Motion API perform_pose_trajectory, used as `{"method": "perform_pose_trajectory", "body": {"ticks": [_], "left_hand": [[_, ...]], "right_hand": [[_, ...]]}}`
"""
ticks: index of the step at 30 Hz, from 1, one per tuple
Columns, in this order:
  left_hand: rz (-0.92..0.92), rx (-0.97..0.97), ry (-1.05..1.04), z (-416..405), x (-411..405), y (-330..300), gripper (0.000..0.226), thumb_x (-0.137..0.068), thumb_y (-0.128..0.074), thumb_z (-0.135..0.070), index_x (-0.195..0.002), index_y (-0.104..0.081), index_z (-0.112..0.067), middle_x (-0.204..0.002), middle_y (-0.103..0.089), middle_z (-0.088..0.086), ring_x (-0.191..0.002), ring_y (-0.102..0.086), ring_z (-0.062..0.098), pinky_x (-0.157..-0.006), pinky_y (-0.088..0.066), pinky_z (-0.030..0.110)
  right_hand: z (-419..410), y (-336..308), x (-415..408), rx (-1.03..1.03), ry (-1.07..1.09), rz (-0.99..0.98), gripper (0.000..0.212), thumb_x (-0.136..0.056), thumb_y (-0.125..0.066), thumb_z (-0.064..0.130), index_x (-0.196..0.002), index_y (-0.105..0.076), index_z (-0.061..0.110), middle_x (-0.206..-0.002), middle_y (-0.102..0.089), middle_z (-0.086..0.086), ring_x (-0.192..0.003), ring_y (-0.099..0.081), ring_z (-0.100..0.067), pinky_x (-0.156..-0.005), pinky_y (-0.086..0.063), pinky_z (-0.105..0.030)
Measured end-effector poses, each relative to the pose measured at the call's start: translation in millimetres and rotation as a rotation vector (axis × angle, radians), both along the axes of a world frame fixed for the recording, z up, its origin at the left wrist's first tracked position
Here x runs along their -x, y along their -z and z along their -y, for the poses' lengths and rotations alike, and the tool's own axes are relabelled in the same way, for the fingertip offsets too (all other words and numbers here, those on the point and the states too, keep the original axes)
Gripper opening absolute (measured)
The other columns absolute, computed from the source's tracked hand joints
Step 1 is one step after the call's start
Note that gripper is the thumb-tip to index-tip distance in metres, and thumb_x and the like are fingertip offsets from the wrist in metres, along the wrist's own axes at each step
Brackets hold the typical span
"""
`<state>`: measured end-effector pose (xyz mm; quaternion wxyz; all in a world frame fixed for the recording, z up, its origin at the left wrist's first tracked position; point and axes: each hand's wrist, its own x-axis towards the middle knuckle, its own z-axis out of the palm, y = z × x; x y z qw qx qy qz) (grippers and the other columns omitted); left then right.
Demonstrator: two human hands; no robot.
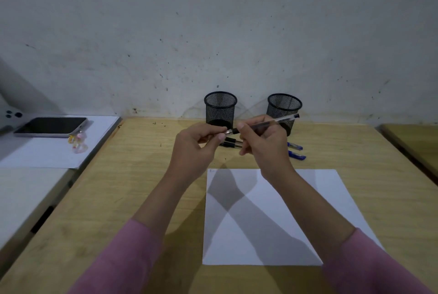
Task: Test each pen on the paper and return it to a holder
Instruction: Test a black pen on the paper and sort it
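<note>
Wooden desk (142,175): phone (51,126), loose pens (295,150).

Behind the paper (279,218) lie loose pens (295,150); behind those stand two holders (220,108), side by side.

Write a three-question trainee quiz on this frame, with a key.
1. True or false: both mesh holders look empty.
2. Which hand grips the clear pen's barrel? A left, B right.
3. Fill in: the paper bears only a faint mark near its far-left ____.

Key: 1 true. 2 B: the right hand grips the barrel, while the left hand pinches at its tip. 3 corner.
</note>
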<state>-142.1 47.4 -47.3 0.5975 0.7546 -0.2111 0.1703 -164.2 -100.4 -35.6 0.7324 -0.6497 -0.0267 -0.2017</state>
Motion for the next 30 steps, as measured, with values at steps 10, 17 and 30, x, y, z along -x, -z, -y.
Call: {"method": "perform_pose_trajectory", "body": {"ticks": [10, 17, 30], "left_hand": [[0.241, -0.029, -0.054, 2.5, 12.4, -12.2, 0.014, -0.078, -0.068, -0.002, -0.09, -0.072, -0.008, -0.08, -0.067, 0.008, -0.074, -0.061, 0.011, -0.07, -0.045, 0.014], [0.25, -0.043, -0.09, 1.2, 12.3, -12.5, 0.012, -0.079, -0.067, -0.001, -0.088, -0.072, -0.007, -0.078, -0.066, 0.006, -0.073, -0.059, 0.009, -0.069, -0.043, 0.01], [0.271, -0.176, -0.176, 1.6, -4.9, -18.7, 0.01, -0.08, -0.063, -0.015, -0.085, -0.071, -0.012, -0.077, -0.066, 0.002, -0.071, -0.061, 0.013, -0.068, -0.049, 0.021]], "right_hand": [[0.6, -7.2, 6.6, -0.065, -0.128, 0.078, 0.013, -0.086, -0.064, 0.003, -0.077, -0.057, 0.01, -0.053, -0.061, 0.006, -0.042, -0.052, -0.011, -0.047, -0.048, -0.027], [-0.1, -13.8, 4.6, -0.048, -0.149, 0.027, 0.008, -0.086, -0.065, 0.007, -0.081, -0.058, 0.004, -0.051, -0.059, 0.007, -0.04, -0.052, -0.01, -0.046, -0.05, -0.025], [35.4, -36.3, -17.8, 1.171, 0.224, 0.453, 0.018, -0.068, -0.078, 0.019, -0.084, -0.07, 0.015, -0.081, -0.069, 0.001, -0.077, -0.061, -0.021, -0.069, -0.049, -0.035]]}}
